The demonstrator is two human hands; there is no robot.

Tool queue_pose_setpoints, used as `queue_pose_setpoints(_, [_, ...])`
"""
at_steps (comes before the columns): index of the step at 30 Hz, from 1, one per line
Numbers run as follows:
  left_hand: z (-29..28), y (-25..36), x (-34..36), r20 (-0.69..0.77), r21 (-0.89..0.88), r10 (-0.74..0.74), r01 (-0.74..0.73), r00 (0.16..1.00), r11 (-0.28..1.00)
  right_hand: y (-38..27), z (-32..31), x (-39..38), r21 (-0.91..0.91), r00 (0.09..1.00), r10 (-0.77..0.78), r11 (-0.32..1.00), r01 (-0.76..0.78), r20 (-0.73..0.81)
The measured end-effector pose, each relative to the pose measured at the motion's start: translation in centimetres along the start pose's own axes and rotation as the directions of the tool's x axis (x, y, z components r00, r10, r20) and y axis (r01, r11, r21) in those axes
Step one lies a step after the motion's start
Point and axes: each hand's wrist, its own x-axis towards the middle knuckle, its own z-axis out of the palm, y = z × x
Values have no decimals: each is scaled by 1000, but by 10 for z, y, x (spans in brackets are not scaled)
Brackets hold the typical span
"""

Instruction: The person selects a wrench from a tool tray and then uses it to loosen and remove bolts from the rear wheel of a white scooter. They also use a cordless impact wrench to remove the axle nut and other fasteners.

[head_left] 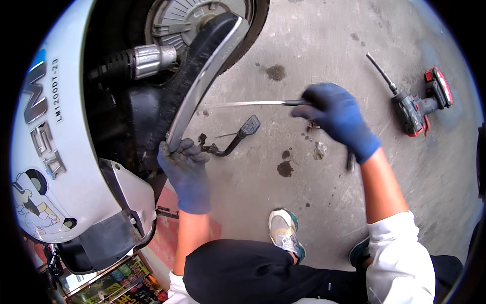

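At the lower end of a black curved part with a silver edge strip, my left hand, in a blue and grey glove, curls its fingers around the tip. My right hand, also gloved, grips the dark handle of a long thin metal tool, whose blade points left toward that part and is blurred at its far end. A black bent pedal lever lies on the floor between my hands. A short dark cylindrical item lies partly hidden under my right wrist.
A white scooter body fills the left, with a wheel hub and exposed mechanism. A cordless power tool with a long socket lies at right on the stained concrete. A toolbox sits lower left, and my shoe is below.
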Motion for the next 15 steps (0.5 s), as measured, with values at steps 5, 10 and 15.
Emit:
queue_pose_setpoints(5, [9,3,-4,1,49,-47,46,999,998,6,-59,-41,198,920,273,922,-334,282])
queue_pose_setpoints(10, [25,8,-3,28,-272,-122,125,992,954,-39,-45,-66,263,958,186,934,-241,220])
queue_pose_setpoints(15, [17,2,1,-25,-253,-101,92,995,963,-63,-47,-68,356,941,276,874,-330,196])
